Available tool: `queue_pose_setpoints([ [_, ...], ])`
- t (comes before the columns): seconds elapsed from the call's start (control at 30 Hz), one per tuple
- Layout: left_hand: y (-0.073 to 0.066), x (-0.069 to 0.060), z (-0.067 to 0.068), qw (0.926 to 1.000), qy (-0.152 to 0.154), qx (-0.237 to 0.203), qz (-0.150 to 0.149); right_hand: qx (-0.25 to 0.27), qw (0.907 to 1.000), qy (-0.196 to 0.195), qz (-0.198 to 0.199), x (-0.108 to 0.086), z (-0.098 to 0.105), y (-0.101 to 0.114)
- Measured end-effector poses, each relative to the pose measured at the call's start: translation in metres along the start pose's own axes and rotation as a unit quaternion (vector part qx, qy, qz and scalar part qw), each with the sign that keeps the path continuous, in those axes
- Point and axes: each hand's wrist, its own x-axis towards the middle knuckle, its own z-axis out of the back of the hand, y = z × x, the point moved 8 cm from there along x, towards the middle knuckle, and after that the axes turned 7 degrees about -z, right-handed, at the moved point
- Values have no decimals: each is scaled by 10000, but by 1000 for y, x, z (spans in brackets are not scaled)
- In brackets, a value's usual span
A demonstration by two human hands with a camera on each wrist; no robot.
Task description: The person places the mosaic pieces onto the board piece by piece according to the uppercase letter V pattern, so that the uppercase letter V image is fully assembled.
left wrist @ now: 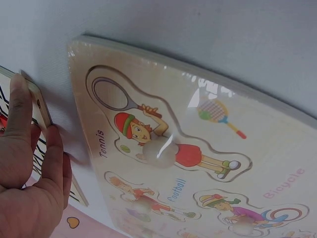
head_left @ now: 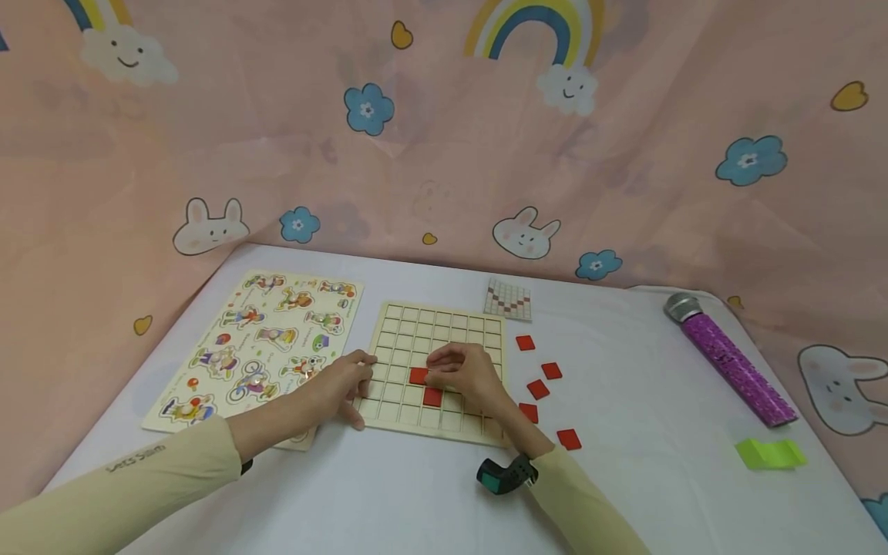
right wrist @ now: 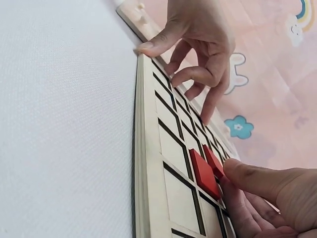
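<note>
A wooden grid board [head_left: 409, 426] of square cells lies flat on the table. My left hand [head_left: 340, 385] holds its left edge; in the right wrist view the left thumb is at a corner and the fingers bend along the side. One red square tile [head_left: 432, 397] sits in a cell near the board's front. Thumb and fingers of my right hand [head_left: 466, 376] pinch another red tile [right wrist: 213, 161] just behind and left of it, over the grid. The right fingers partly hide that tile. Several loose red tiles [head_left: 538, 388] lie right of the board.
A picture puzzle board [head_left: 277, 339] lies on the left. A small pattern card [head_left: 508, 299] sits behind the grid. Far right are a purple glittery microphone-shaped thing [head_left: 735, 366] and a bright green piece [head_left: 771, 454]. A pink printed cloth [head_left: 444, 139] hangs behind the table.
</note>
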Motion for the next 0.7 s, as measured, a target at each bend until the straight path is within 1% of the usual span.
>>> queue_pose_setpoints([
  [0.13, -1, 1, 0, 9999, 20, 121, -106, 177, 9998, 111, -51, 0, -1, 0],
  [0.2, -2, 1, 0, 9999, 16, 121, -108, 211, 9997, 128, -81, 0, -2, -1],
  [0.4, 1, 0, 0, 10000, -21, 22, 43, 249, 9995, 163, -77, 0, -2, 0],
  [0.53, 4, 0, -1, 9996, -71, -208, 191, 305, 9992, 231, -142, -1, 0, -2],
  [0.63, 4, 0, -1, 9995, -91, -235, 192, 416, 9985, 256, -240, -2, 5, -5],
  [0.7, 3, 0, 0, 9997, -78, -152, 152, 490, 9981, 204, -326, -4, 10, -8],
])
